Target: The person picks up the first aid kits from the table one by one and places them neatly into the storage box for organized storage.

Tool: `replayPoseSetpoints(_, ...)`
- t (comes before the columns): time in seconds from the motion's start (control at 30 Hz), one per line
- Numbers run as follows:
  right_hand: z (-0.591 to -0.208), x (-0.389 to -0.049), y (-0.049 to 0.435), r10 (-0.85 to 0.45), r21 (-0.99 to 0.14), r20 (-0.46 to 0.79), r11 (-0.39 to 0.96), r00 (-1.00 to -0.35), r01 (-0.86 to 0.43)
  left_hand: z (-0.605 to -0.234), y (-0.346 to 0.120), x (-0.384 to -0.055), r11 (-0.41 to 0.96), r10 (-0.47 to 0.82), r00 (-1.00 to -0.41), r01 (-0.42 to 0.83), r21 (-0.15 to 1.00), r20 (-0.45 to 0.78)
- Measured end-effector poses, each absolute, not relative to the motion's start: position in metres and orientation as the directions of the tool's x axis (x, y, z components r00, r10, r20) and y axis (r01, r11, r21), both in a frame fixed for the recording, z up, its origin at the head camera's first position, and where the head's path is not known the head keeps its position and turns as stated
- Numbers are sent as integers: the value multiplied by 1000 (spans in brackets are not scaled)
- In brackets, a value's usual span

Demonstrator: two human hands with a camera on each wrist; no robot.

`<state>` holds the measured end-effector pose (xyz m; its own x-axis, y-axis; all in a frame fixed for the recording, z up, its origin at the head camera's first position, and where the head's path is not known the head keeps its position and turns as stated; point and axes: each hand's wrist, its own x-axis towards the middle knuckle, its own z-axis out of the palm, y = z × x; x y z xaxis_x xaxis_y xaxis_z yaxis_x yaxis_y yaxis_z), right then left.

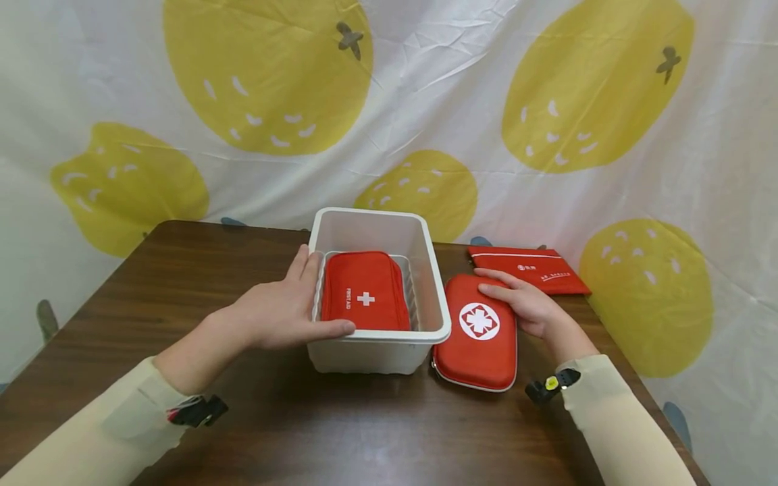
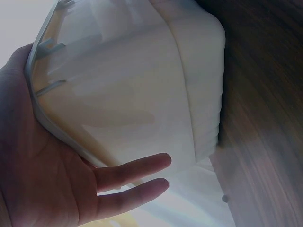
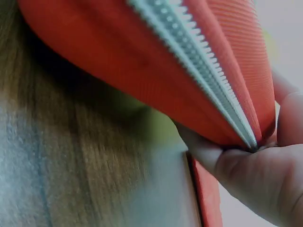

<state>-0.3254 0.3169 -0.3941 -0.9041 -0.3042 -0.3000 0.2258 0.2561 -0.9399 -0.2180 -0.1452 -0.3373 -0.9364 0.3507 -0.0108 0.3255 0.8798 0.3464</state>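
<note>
My left hand (image 1: 282, 304) rests on the rim of a white plastic bin (image 1: 371, 354). Its thumb lies along the front rim and its fingers reach past the left side; in the left wrist view, two straight fingers (image 2: 135, 172) extend beside the outer wall. Inside the bin is a red first aid pouch (image 1: 365, 290) with a white cross. Right of the bin, my right hand (image 1: 529, 300) grips a red zippered first aid case (image 1: 477, 361) by its upper right corner. The right wrist view shows the case's silver zipper (image 3: 203, 71), with fingers and thumb around that corner.
A flat red pouch (image 1: 529, 266) with white print lies at the back right of the dark wooden table (image 1: 255, 418), just beyond the right hand. A white curtain (image 1: 437, 101) with yellow fruit shapes hangs behind the table.
</note>
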Motion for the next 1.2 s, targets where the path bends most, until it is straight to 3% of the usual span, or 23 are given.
replayPoseSetpoints(0.43,-397,-329,308,-226,-958,-162,268,-961,98,-336,-145,-217,880,347,-938,321,350,-11)
replayPoseSetpoints(0.9,-378,-325,314,-171,-956,-175,267,-970,125,-338,-143,-217,879,351,-936,328,346,-4)
replayPoseSetpoints(1.2,-360,-324,323,-166,-970,-172,199,-971,138,-338,-143,-217,880,350,-937,327,345,-3)
